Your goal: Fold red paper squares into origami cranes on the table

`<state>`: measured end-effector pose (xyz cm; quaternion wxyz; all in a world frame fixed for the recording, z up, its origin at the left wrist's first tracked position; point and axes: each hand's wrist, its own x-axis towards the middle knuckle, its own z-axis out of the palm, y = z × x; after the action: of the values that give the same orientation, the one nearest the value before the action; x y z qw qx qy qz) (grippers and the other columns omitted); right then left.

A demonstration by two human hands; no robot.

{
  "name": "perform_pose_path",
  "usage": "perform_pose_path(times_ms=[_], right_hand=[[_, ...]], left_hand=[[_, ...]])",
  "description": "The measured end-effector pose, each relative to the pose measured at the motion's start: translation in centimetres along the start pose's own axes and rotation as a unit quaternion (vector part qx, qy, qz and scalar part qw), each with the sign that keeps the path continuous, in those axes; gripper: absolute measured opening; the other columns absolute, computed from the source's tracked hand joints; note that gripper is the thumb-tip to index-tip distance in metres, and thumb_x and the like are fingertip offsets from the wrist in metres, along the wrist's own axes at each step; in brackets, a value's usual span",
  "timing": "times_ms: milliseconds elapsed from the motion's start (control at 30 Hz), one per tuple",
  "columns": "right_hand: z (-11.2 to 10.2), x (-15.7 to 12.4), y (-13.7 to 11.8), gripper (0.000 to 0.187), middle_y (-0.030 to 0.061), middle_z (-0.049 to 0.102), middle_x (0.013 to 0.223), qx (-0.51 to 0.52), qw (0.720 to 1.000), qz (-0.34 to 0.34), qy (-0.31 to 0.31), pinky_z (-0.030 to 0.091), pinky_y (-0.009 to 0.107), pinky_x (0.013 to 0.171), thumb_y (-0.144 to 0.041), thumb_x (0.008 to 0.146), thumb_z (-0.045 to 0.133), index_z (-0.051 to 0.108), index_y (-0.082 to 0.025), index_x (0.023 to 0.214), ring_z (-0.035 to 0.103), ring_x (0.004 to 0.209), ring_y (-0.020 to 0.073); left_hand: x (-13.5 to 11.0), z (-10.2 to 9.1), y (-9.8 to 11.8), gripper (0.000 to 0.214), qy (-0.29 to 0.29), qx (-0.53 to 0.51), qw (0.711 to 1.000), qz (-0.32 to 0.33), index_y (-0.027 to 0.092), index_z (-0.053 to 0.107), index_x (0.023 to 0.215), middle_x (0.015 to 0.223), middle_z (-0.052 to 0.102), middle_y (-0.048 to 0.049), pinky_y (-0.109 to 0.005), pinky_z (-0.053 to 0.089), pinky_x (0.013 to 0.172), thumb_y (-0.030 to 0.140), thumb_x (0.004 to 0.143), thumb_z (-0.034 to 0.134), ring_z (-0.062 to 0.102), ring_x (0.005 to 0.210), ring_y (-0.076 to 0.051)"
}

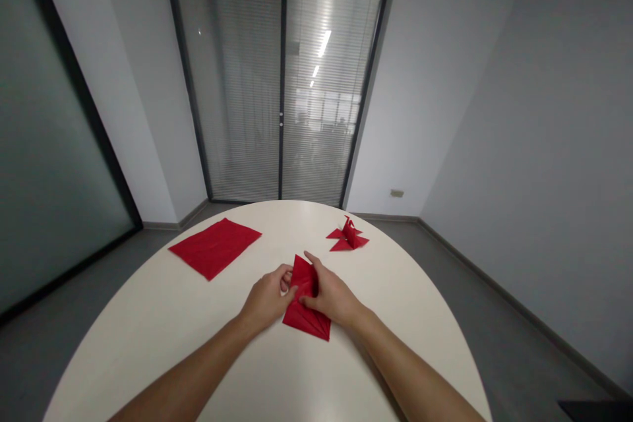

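1. Two bare hands met over a folded red paper [312,325] near the middle of a round, pale table [148,336]
2. The left hand [267,297] gripped the paper's left side, its thumb laid on the upper face and its fingers curled in at the edge
3. The right hand [336,293] was at the paper's right side, its thumb touching the face and its forefinger stretched toward the upper end, with a wide gap between the two; the other fingers were hidden, so I could not tell whether they closed behind it
4. The folded paper had a pointed upper end and creases running toward its lower right corner; whether it rested on the tabletop or was lifted could not be made out
5. A red paper crane [349,237] stood beyond the right hand, near the far right rim, apart from the folded paper
6. A flat red sheet [215,248] lay beyond the left hand, near the far left rim, its surface faintly creased
7. Past the table rose dark-framed glass panels [237,92] with blinds
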<state>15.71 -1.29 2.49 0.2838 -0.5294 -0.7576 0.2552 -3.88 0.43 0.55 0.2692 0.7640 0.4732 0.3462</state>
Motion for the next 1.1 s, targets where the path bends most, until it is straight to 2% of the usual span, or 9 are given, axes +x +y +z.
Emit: perform_pose_path(times_ms=[133, 200, 300, 367, 467, 567, 700, 800, 1100], right_hand=[[-0.4, 0.1, 0.0, 0.096, 0.0131, 0.062, 0.133, 0.038, 0.999, -0.008, 0.009, 0.051, 0.038, 0.092, -0.022, 0.073, 0.077, 0.030, -0.022, 0.157, 0.065, 0.103, 0.0251], [-0.7, 0.4, 0.5, 0.081, 0.0129, 0.061, 0.132, 0.069, 0.997, -0.010, 0.023, 0.052, 0.037, 0.090, -0.024, 0.080, 0.070, 0.036, -0.021, 0.153, 0.066, 0.098, 0.0222], [-1.3, 1.1, 1.9, 0.053, 0.0102, 0.067, 0.119, 0.131, 0.991, 0.001, 0.028, 0.053, 0.034, 0.082, -0.020, 0.088, 0.054, 0.049, -0.019, 0.141, 0.067, 0.089, 0.0184], [-1.7, 1.6, 2.9, 0.045, 0.0087, 0.070, 0.112, 0.172, 0.985, 0.013, 0.014, 0.054, 0.033, 0.078, -0.016, 0.087, 0.047, 0.055, -0.018, 0.131, 0.067, 0.080, 0.0163], [-2.0, 1.9, 3.9, 0.047, 0.0091, 0.070, 0.113, 0.191, 0.981, 0.023, -0.013, 0.054, 0.033, 0.077, -0.011, 0.079, 0.050, 0.061, -0.016, 0.124, 0.067, 0.078, 0.0164], [-2.0, 1.9, 4.5, 0.047, 0.0085, 0.072, 0.112, 0.179, 0.983, 0.009, -0.035, 0.053, 0.035, 0.083, -0.009, 0.075, 0.054, 0.065, -0.017, 0.121, 0.068, 0.087, 0.0191], [-1.5, 1.8, 4.8, 0.041, 0.0077, 0.075, 0.109, 0.165, 0.985, -0.006, -0.047, 0.052, 0.035, 0.084, -0.015, 0.080, 0.060, 0.068, -0.016, 0.120, 0.068, 0.092, 0.0211], [-1.2, 1.8, 4.9, 0.037, 0.0083, 0.075, 0.105, 0.164, 0.985, -0.013, -0.047, 0.051, 0.034, 0.081, -0.019, 0.082, 0.062, 0.068, -0.015, 0.119, 0.067, 0.088, 0.0205], [-0.9, 1.5, 4.1, 0.035, 0.0030, 0.072, 0.091, 0.108, 0.994, -0.010, -0.023, 0.047, 0.028, 0.070, -0.016, 0.080, 0.067, 0.069, -0.017, 0.115, 0.062, 0.075, 0.0162]], left_hand=[[-0.1, -0.1, -0.2, 0.032, 0.006, 0.049, 0.999, -0.005, 0.023, 0.057, 0.117, 0.091, 0.070, -0.0014, -0.028, 0.048, 0.072, 0.017, 0.086, 0.060, 0.065, 0.080, -0.018], [-0.1, -0.1, -0.5, 0.035, 0.015, 0.079, 0.997, -0.001, 0.023, 0.053, 0.121, 0.094, 0.069, -0.0018, -0.029, 0.048, 0.072, 0.017, 0.087, 0.059, 0.066, 0.081, -0.019], [-0.3, -0.1, -0.8, 0.043, 0.032, 0.116, 0.993, 0.002, 0.021, 0.045, 0.130, 0.101, 0.068, -0.0044, -0.031, 0.051, 0.075, 0.017, 0.089, 0.058, 0.067, 0.084, -0.020], [-0.4, 0.0, -0.9, 0.054, 0.052, 0.133, 0.990, 0.009, 0.021, 0.037, 0.138, 0.109, 0.066, -0.0067, -0.034, 0.053, 0.080, 0.018, 0.089, 0.059, 0.067, 0.092, -0.022], [-0.6, 0.0, -0.7, 0.065, 0.086, 0.163, 0.982, 0.032, 0.021, 0.030, 0.143, 0.121, 0.061, -0.0094, -0.038, 0.053, 0.090, 0.017, 0.086, 0.062, 0.064, 0.109, -0.025], [-0.7, -0.1, -0.1, 0.056, 0.077, 0.190, 0.978, 0.047, 0.020, 0.039, 0.137, 0.122, 0.060, -0.0104, -0.037, 0.052, 0.095, 0.013, 0.086, 0.061, 0.062, 0.113, -0.024], [-0.7, -0.3, 0.7, 0.031, 0.004, 0.209, 0.977, 0.048, 0.020, 0.054, 0.117, 0.108, 0.068, -0.0066, -0.035, 0.051, 0.091, 0.008, 0.088, 0.057, 0.065, 0.101, -0.022], [-0.8, -0.3, 1.0, 0.019, -0.029, 0.229, 0.971, 0.062, 0.020, 0.059, 0.107, 0.107, 0.070, -0.0063, -0.036, 0.049, 0.090, 0.011, 0.091, 0.055, 0.065, 0.099, -0.023], [-0.9, -0.4, 1.4, 0.016, -0.037, 0.200, 0.974, 0.104, 0.021, 0.066, 0.105, 0.104, 0.073, -0.0071, -0.041, 0.047, 0.093, 0.019, 0.094, 0.055, 0.065, 0.100, -0.025]])
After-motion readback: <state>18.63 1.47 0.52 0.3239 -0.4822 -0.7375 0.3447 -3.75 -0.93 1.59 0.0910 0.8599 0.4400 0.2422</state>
